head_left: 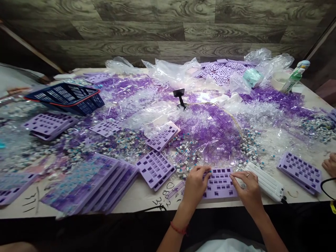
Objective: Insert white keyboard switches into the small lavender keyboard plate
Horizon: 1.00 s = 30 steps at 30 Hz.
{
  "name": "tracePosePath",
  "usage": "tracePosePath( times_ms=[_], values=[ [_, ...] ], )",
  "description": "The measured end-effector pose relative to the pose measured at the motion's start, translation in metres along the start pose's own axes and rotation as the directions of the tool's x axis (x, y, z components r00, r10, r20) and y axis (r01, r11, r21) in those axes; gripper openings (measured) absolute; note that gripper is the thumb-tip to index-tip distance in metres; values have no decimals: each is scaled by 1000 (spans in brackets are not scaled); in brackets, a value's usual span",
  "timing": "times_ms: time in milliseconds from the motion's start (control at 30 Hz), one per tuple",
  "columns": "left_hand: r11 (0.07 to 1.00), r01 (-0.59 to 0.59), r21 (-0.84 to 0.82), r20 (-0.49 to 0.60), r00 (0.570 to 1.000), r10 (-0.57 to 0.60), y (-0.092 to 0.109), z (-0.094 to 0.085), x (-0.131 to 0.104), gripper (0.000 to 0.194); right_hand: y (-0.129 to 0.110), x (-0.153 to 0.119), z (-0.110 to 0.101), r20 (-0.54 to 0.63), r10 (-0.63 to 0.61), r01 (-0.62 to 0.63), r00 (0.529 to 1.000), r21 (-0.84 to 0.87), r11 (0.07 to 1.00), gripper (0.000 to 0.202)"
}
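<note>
Our left hand (195, 182) and right hand (248, 183) are touching a lilac plate (223, 193) by the worktop's (141, 201) near edge, narrowed grips hiding whether they're holding anything

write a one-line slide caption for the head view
Left hand and right hand at opposite sides of a purple slotted panel, on a table strewn with small parts.

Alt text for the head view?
A left hand and right hand are at opposite sides of a purple plate with rectangular cutouts on a cluttered table. Around it lie heaped purple pieces, white pieces, other plates, a long white device and blue basket.
</note>
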State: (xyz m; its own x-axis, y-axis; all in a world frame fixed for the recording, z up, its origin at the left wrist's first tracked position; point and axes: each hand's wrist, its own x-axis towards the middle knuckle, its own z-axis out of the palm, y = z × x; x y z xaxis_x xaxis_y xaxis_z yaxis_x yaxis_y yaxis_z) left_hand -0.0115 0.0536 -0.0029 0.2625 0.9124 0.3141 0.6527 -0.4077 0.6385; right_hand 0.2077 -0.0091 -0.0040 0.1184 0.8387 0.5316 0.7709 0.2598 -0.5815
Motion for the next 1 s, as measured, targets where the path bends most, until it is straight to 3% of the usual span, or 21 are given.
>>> tracePosePath(
  times_ms=[333,467,733,1000],
  values=[
    [999,23,-33,62,998,-21,-2,-5,6,17,-2,-4,-1,-4,19,-19,1000,-5,1000,15],
    [998,-29,-48,59,998,32,-5,-12,8,16,-3,-3,-3,-7,25,-25,1000,19,1000,13],
    [997,2,77,-168,986,12,-23,-40,16,17,-3,-4,-7,-1,33,-33,999,30,999,13],
    [954,146,261,-384,923,-36,-41,-55,20,29,-5,-3,-6,5,18,-19,1000,57,998,13]
  ],
)
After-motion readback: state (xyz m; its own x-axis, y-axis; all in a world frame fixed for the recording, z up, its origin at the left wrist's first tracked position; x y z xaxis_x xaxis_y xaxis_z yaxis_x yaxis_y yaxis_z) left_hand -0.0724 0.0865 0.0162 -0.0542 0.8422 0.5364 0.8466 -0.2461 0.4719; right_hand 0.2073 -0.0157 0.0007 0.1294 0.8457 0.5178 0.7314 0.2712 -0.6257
